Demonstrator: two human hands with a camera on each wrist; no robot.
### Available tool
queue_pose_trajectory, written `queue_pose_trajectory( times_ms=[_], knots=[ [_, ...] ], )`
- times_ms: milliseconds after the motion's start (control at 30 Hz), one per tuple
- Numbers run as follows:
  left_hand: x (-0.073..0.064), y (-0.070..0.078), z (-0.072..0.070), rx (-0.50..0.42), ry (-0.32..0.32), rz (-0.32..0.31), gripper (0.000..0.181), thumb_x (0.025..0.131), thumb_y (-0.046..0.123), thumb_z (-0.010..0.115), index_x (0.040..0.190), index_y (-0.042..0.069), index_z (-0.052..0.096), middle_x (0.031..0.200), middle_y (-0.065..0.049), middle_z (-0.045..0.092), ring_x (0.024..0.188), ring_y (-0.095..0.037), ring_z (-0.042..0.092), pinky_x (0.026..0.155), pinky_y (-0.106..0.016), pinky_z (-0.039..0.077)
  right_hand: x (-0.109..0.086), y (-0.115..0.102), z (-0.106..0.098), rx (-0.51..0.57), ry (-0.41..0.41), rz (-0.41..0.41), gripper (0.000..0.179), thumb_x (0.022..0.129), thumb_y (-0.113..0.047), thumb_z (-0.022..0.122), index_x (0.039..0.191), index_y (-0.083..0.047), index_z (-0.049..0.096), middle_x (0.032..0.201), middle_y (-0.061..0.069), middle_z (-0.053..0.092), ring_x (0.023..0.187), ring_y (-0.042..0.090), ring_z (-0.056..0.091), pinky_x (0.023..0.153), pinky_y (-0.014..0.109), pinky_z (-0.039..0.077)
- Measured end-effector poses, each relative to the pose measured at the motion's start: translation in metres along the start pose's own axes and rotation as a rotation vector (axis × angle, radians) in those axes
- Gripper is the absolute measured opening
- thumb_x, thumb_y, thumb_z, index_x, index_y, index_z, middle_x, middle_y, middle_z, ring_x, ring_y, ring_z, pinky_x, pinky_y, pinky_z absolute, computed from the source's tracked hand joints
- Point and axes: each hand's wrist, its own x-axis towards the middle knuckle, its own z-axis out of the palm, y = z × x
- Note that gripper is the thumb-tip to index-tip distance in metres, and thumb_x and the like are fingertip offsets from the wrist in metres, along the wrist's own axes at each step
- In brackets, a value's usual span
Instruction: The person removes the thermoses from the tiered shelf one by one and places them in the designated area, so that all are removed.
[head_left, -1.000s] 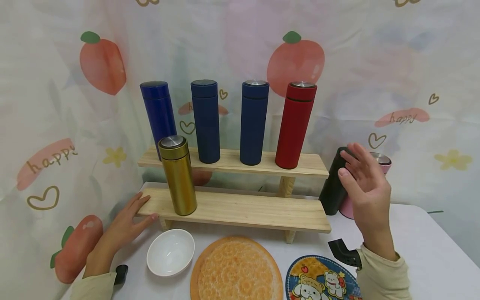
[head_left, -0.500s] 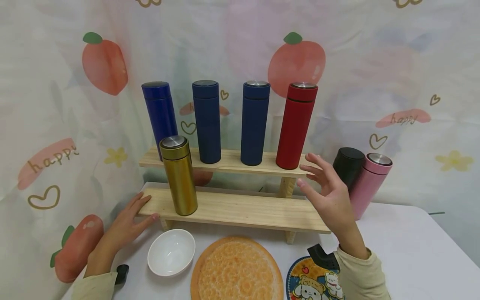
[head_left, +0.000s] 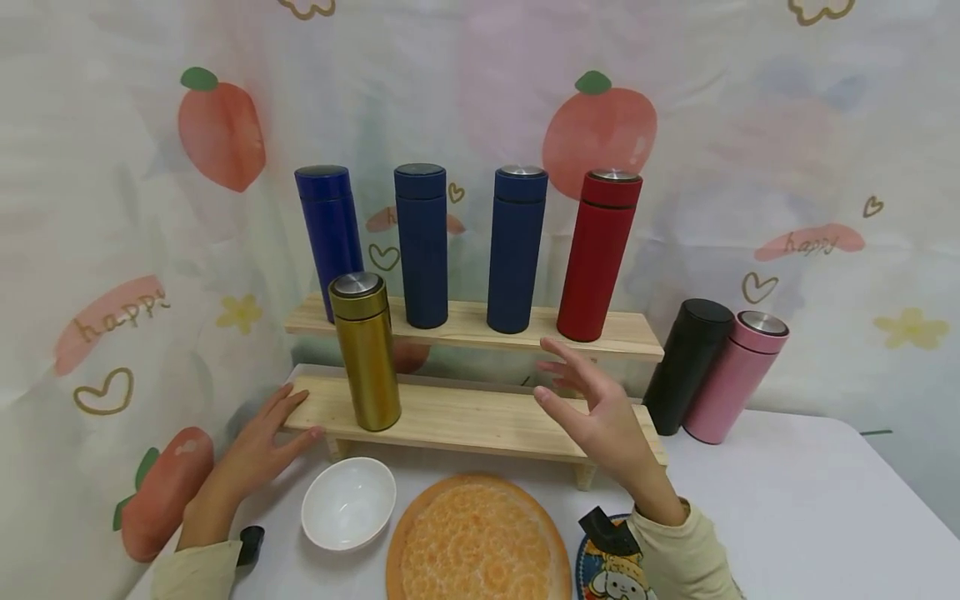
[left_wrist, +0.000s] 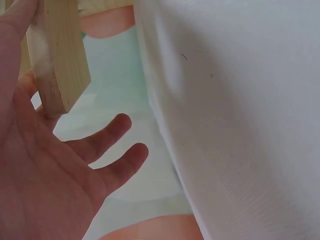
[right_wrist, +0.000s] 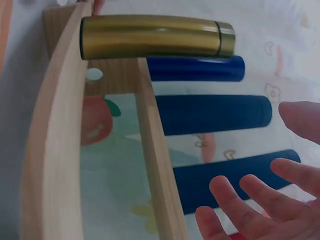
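My left hand [head_left: 258,442] rests on the left end of the lower wooden shelf [head_left: 480,421], its fingers loosely spread. In the left wrist view the thumb and a finger touch either side of the board end [left_wrist: 62,60], while two fingers extend freely. Closest to it on that shelf stands a gold thermos bottle [head_left: 367,358]. My right hand [head_left: 600,417] hovers in front of the lower shelf's right half, fingers spread and holding nothing. On the upper shelf [head_left: 465,321] stand a bright blue bottle [head_left: 328,233], two navy bottles [head_left: 422,250] and a red bottle [head_left: 598,258].
A black bottle [head_left: 686,367] and a pink bottle [head_left: 738,379] stand right of the rack on the white table [head_left: 825,500]. In front lie a white bowl [head_left: 348,504], a round orange-brown mat [head_left: 480,542] and a blue cartoon mat [head_left: 588,567], partly hidden by the right forearm.
My right hand has moved left, from in front of the black and pink bottles to before the lower shelf, uncovering both bottles. My left hand stays on the shelf end.
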Motion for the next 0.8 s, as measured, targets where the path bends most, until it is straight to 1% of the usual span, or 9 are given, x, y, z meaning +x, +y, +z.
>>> queue_pose_trajectory(
  times_ms=[67,133,200,300,400,533,600,700,800],
  knots=[
    [0.000,0.000,0.000,0.006,-0.004,-0.008,0.087,0.102,0.057,0.067,0.165,0.005,0.035,0.172,-0.029,0.019,0.151,-0.060,0.025,0.112,-0.080,0.028,0.000,0.001,0.008,-0.004,-0.030,0.003,0.059,0.101,-0.004,0.071,0.157,-0.007,0.054,0.154,0.011,0.059,0.129,0.028,0.066,0.107,0.032,0.052],
    [0.001,0.000,0.000,0.013,-0.006,-0.016,0.088,0.102,0.058,0.067,0.165,0.006,0.035,0.172,-0.030,0.019,0.151,-0.060,0.025,0.112,-0.080,0.029,-0.001,0.002,0.016,-0.005,-0.056,0.006,0.057,0.101,-0.006,0.072,0.155,-0.007,0.056,0.152,0.008,0.061,0.128,0.033,0.066,0.107,0.039,0.053],
    [0.002,0.000,0.000,0.014,-0.007,-0.020,0.088,0.102,0.058,0.067,0.165,0.005,0.035,0.172,-0.030,0.019,0.151,-0.060,0.025,0.112,-0.080,0.029,-0.002,0.004,0.024,-0.001,-0.080,0.000,0.055,0.101,-0.007,0.072,0.154,-0.006,0.057,0.150,0.007,0.063,0.127,0.034,0.067,0.107,0.047,0.054],
    [0.002,-0.001,0.001,0.015,-0.003,-0.027,0.088,0.101,0.058,0.068,0.164,0.006,0.036,0.172,-0.030,0.019,0.151,-0.060,0.025,0.112,-0.080,0.029,-0.001,0.005,0.036,0.033,-0.108,-0.008,0.051,0.102,-0.006,0.071,0.152,-0.004,0.059,0.148,0.010,0.064,0.126,0.034,0.067,0.104,0.052,0.055],
    [0.002,-0.001,0.002,0.010,0.002,-0.031,0.089,0.101,0.059,0.068,0.165,0.006,0.036,0.173,-0.028,0.019,0.152,-0.059,0.024,0.113,-0.079,0.029,0.000,0.005,0.048,0.107,-0.124,0.007,0.048,0.103,-0.005,0.069,0.150,0.000,0.059,0.148,0.015,0.063,0.126,0.035,0.067,0.103,0.047,0.056],
    [0.001,-0.002,0.001,0.012,0.010,-0.033,0.088,0.101,0.060,0.067,0.165,0.007,0.036,0.173,-0.027,0.019,0.153,-0.058,0.025,0.114,-0.078,0.029,0.005,0.002,0.064,0.220,-0.146,0.068,0.048,0.105,-0.007,0.067,0.150,0.003,0.057,0.148,0.019,0.062,0.128,0.039,0.065,0.104,0.036,0.055],
    [0.001,-0.002,0.001,0.016,0.012,-0.034,0.088,0.101,0.059,0.067,0.165,0.008,0.037,0.173,-0.027,0.020,0.152,-0.058,0.026,0.113,-0.078,0.030,0.008,-0.001,0.073,0.261,-0.156,0.102,0.050,0.104,-0.009,0.067,0.151,0.003,0.056,0.148,0.020,0.061,0.130,0.040,0.064,0.105,0.037,0.054],
    [0.001,-0.002,0.001,0.016,0.019,-0.025,0.086,0.101,0.058,0.068,0.164,0.007,0.037,0.173,-0.027,0.020,0.152,-0.058,0.027,0.113,-0.078,0.030,0.013,-0.003,0.086,0.303,-0.163,0.160,0.053,0.104,-0.011,0.069,0.153,0.002,0.054,0.150,0.020,0.060,0.134,0.038,0.061,0.108,0.039,0.052],
    [0.001,-0.002,0.002,0.006,0.019,-0.027,0.085,0.102,0.057,0.068,0.164,0.008,0.037,0.174,-0.026,0.020,0.152,-0.057,0.027,0.115,-0.077,0.029,0.019,-0.007,0.099,0.353,-0.142,0.231,0.055,0.102,-0.012,0.070,0.154,0.000,0.054,0.150,0.019,0.060,0.137,0.036,0.059,0.110,0.039,0.050]
  ],
)
